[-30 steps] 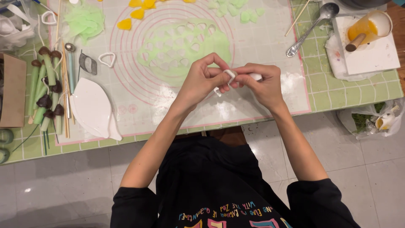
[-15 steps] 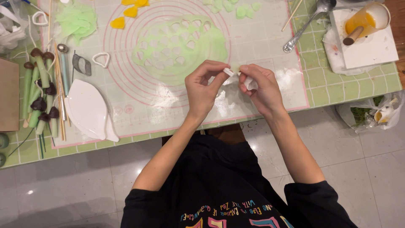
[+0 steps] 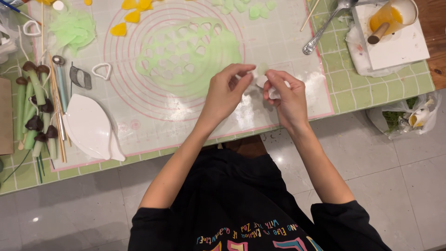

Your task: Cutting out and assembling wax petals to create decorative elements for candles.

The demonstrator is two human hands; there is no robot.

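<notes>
Shaping a small pale green petal (image 3: pixel 262 69) between both hands, held just above the mat (image 3: pixel 297 42), near the cut-out green sheet (image 3: pixel 186 56). Left hand (image 3: pixel 226 93) pinches its edge, thumb and forefinger pressed together; right hand (image 3: pixel 285 95) pinches the other side, remaining fingers curled around a small white piece (image 3: pixel 274 94). Next move likely needs light, even thinning pressure.

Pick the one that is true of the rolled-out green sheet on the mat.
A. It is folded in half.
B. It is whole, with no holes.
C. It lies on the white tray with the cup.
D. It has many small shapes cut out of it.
D: the green sheet lies flat on the mat and is full of small cut-out holes, just beyond the left hand and right hand.
</notes>
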